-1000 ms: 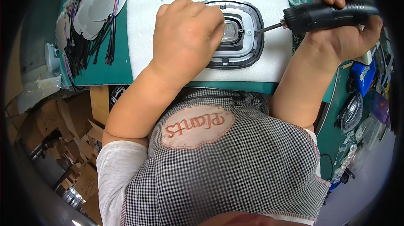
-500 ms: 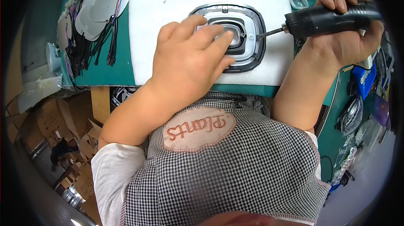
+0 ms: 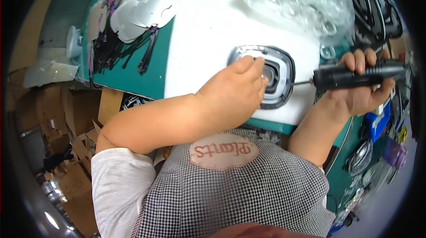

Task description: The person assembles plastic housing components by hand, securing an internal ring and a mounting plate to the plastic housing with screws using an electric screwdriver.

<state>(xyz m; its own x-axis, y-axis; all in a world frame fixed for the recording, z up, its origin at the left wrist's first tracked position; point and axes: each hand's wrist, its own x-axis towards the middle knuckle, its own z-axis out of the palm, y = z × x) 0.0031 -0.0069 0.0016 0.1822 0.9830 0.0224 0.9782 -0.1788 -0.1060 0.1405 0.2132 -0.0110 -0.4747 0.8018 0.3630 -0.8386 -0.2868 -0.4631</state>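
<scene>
A rounded-square lamp-like housing (image 3: 287, 67), with a dark rim and nested grey and black rings, lies on a white foam sheet (image 3: 199, 25). My left hand (image 3: 237, 89) is over its left and middle part, the fingers drawn together and closed. Whatever they hold, if anything, is hidden beneath them. My right hand (image 3: 359, 100) is wrapped round a black electric screwdriver (image 3: 346, 77), held nearly level. Its thin bit (image 3: 302, 82) points left and ends at the housing's right rim; whether the tip touches cannot be made out.
Flat white plates (image 3: 148, 9) and bundled dark cables (image 3: 106, 47) lie on the green table (image 3: 155, 78) at the left. A clear plastic bag (image 3: 293, 3) of transparent parts covers the foam's far right. Black frames (image 3: 377, 7) are piled beyond it. Cardboard boxes (image 3: 62, 114) stand lower left.
The view has shifted, so the table appears lower and further right. My left hand's spread fingers have drawn together over the housing. The screwdriver stays beside the right rim, now more level.
</scene>
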